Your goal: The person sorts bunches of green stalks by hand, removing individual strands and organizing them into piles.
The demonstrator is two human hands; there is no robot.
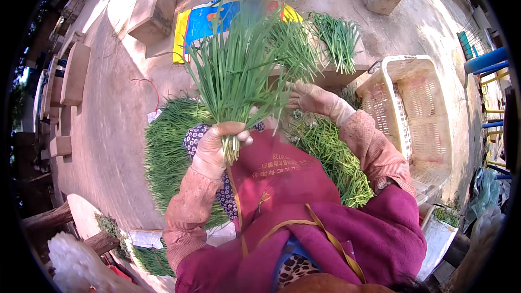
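Observation:
My left hand [217, 144], in a pale thin glove, grips a bunch of garlic chives [234, 73] near its cut stem ends. The long green leaves fan upward and away from me. My right hand [313, 98], also gloved, is at the right side of the bunch with its fingers stretched out. Some loose leaves hang by its fingertips; whether they touch is unclear. Beyond it, two smaller chive bunches [338, 42] lie on a low bench [358, 59]. A large heap of chives [173, 158] is at my left, and a looser pile [333, 154] lies at my right.
A plastic crate [431, 114] stands at the right. Under the raised leaves, a blue and yellow printed sack [199, 20] covers part of the bench. Concrete blocks [154, 8] stand farther off. A dark red apron [285, 162] with printed writing covers my lap.

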